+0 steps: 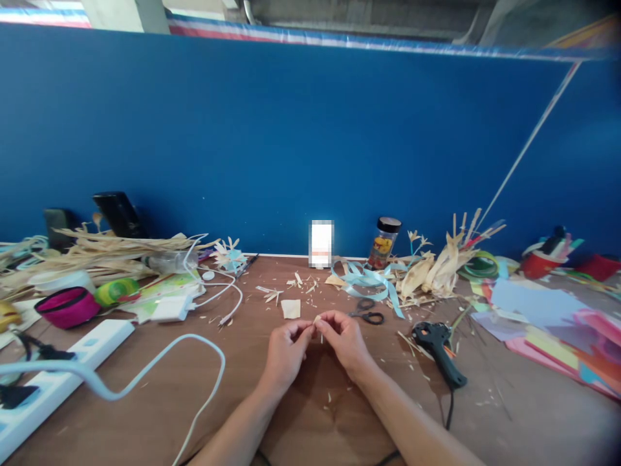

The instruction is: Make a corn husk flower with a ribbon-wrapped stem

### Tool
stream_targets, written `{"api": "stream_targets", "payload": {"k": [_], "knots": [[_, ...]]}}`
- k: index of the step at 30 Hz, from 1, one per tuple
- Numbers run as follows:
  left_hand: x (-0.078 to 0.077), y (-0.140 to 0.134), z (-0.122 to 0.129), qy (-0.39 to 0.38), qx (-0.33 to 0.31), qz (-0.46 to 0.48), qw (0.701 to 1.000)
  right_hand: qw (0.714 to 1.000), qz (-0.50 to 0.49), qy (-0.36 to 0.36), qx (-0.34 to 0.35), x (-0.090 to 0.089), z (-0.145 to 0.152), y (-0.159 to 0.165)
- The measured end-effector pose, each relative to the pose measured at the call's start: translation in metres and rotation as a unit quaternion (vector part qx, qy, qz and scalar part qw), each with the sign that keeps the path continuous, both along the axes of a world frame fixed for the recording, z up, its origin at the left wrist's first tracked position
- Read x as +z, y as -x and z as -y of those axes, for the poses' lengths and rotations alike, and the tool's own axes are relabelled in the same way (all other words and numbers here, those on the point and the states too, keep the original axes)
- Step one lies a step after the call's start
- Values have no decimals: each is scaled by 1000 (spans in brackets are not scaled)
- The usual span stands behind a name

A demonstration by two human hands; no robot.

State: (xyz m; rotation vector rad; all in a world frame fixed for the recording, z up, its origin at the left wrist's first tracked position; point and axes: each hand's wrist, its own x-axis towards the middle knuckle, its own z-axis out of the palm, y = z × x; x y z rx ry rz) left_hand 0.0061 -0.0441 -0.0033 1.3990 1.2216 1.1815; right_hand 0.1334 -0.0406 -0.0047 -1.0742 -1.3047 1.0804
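Above the middle of the brown table, my left hand (287, 353) and my right hand (347, 343) meet with fingertips pinched together. Between them is a small pale piece of corn husk (317, 320), mostly covered by the fingers. A cut square of pale husk (291, 309) lies just beyond my left hand. Black-handled scissors (371, 317) rest beyond my right hand, their blades partly hidden by it. Thin husk scraps (272, 295) are scattered around. Farther right lies a black glue gun (439, 353), its cord running toward me.
At left are a white power strip (92, 353), a white charger (172, 308), cables and a pile of dried husks (121, 249). Blue ribbon (371, 278), a black-lidded jar (383, 243), husks (431, 275) and coloured paper (526, 301) lie right. A blue partition (272, 142) stands behind.
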Motion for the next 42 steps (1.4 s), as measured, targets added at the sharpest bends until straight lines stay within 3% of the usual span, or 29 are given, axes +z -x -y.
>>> {"api": "stream_targets", "payload": {"k": [14, 17, 23, 27, 34, 42], "knots": [[3, -3, 1, 92, -36, 138, 986, 998, -60, 19, 18, 4, 2, 2], [5, -3, 2, 86, -18, 133, 987, 997, -65, 21, 21, 3, 1, 3], [8, -2, 5, -2, 41, 44, 998, 995, -78, 45, 49, 2, 1, 3], [8, -1, 4, 30, 31, 53, 998, 995, -66, 26, 66, 1, 2, 2], [5, -2, 4, 47, 31, 93, 994, 995, -74, 54, 32, 1, -1, -1], [6, 6, -1, 195, -103, 263, 939, 972, -143, 120, 143, 8, 2, -5]]}}
